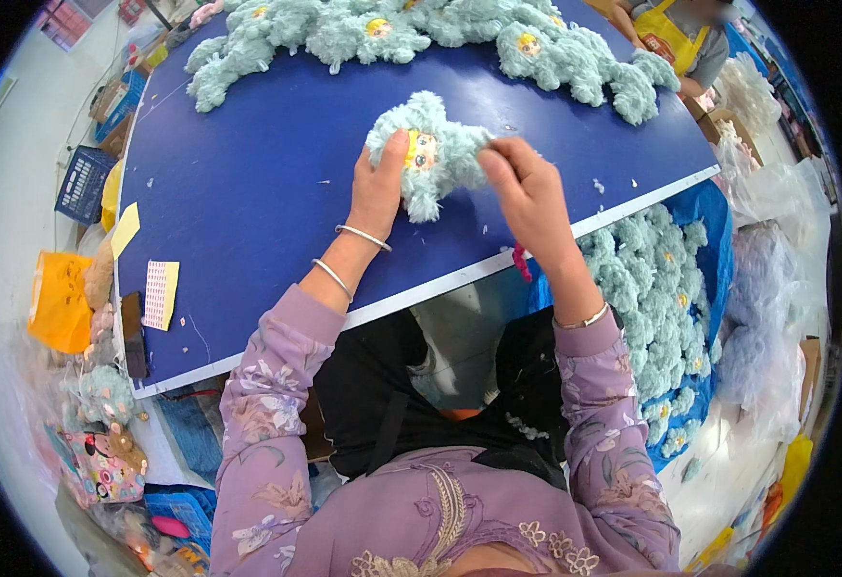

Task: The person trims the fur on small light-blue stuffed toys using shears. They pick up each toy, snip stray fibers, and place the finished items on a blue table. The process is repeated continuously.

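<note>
Pale-teal plush doll (pixel 430 162) is positioned on or just above the blue table (pixel 267 183), inboard of the near edge. Work appears under way; similar plush dolls (pixel 563 62) line the far edge, completion indeterminate. Left hand (pixel 378 192): partly closed, gripping the doll's side. Right hand (pixel 531 200): curled, thumb and fingers pinching a limb tip.

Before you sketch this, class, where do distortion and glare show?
Head view: fisheye bending curves the blue table's left edge, and the corners go black; head view: a pale sheen lies on the tabletop beyond the right hand.
</note>
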Demonstrator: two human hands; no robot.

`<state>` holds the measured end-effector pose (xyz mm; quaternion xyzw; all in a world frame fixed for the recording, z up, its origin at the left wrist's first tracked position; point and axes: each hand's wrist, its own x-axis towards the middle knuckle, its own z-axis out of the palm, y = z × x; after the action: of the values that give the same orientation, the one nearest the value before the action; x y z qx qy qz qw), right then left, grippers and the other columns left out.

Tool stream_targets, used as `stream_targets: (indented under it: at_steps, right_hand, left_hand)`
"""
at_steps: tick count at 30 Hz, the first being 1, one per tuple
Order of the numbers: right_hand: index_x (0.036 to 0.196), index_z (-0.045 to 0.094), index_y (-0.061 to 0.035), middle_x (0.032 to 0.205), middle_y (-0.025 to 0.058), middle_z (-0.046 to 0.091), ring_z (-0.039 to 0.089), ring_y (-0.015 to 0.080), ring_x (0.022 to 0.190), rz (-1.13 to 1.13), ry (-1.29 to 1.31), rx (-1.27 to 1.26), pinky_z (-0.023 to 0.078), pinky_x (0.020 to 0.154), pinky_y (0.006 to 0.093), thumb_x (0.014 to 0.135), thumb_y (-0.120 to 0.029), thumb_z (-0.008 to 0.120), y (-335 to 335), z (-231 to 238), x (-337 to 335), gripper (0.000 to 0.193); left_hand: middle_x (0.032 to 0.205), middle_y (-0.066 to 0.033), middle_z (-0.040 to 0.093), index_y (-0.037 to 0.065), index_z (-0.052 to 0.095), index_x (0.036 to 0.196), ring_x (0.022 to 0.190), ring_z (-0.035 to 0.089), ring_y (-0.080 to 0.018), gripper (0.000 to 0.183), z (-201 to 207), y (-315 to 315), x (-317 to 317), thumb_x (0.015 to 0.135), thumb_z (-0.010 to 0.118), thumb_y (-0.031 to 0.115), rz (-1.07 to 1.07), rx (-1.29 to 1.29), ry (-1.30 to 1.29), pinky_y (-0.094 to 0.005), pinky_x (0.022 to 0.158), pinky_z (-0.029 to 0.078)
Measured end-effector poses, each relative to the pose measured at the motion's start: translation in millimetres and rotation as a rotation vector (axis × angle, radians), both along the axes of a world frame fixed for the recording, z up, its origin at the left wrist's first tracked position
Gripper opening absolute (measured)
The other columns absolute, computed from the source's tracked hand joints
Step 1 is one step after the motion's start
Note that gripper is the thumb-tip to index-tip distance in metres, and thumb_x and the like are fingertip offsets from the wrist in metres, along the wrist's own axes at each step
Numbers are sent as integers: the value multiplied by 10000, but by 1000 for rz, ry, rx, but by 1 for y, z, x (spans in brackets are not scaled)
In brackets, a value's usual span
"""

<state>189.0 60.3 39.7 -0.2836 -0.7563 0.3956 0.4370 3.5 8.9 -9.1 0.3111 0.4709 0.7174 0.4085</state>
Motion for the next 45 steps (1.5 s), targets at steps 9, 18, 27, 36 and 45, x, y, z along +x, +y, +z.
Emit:
stream_targets:
  at_steps: [9,18,27,36,45]
  right_hand:
    - [926,598,11,689,104,571,532,166,587,15,-190,-35,439,565,303,846,-159,695,-6,7,6,212]
    - [938,629,-7,799,107,608,608,283,695,-50,-167,160,487,644,339,785,-110,695,-1,-12,-4,196]
    - [900,669,-9,821,137,651,629,338,717,-114,-205,199,497,636,369,792,-131,677,-3,-18,-8,164]
    - [924,657,28,739,70,657,569,82,673,0,-18,-262,470,622,257,830,-125,640,10,-24,-3,180]
    - [895,637,21,772,22,656,551,48,715,64,-11,-229,447,650,218,875,-119,590,10,-24,-1,149]
  left_hand:
    - [1011,-85,631,-16,551,1095,877,618,-126,330,7,-6,10,938,577,274,-33,45,161,-269,759,509]
    - [974,-72,633,-20,553,1066,858,591,-101,308,11,-8,17,929,587,253,-26,50,248,-262,749,497]
    - [964,-81,641,-21,552,1063,856,596,-110,342,8,-10,15,917,612,282,22,22,437,-273,754,497]
    - [963,-77,647,-17,570,1063,852,602,-111,326,6,-7,14,919,608,273,10,5,345,-277,754,501]
    - [987,-73,638,-17,570,1083,863,601,-107,321,8,-6,13,938,575,268,-44,1,274,-267,761,503]
